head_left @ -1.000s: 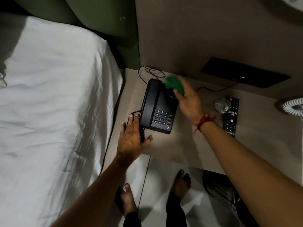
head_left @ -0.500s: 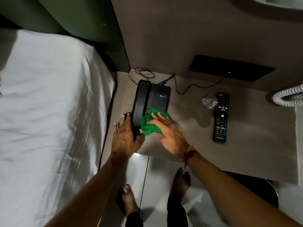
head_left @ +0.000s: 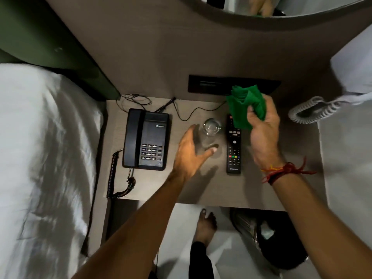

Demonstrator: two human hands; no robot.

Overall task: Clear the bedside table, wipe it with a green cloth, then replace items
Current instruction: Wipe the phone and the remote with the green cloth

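1. The left hand (head_left: 190, 152), at frame centre, curls wide apart around the clear glass (head_left: 209, 133); actual contact is hard to judge.
2. The right hand (head_left: 263, 129) clenches the green cloth (head_left: 244, 105) above the remote (head_left: 234, 146), hiding its top.
3. The telephone (head_left: 146, 138) sits on the bedside table (head_left: 281, 190), centre-left.

Markings present, none legible. The black telephone (head_left: 146, 138) carries a small pale label at its upper right — characters too small to read. The remote control (head_left: 234, 146) shows a light brand line near its lower end — blurred. Key legends on both cannot be made out.
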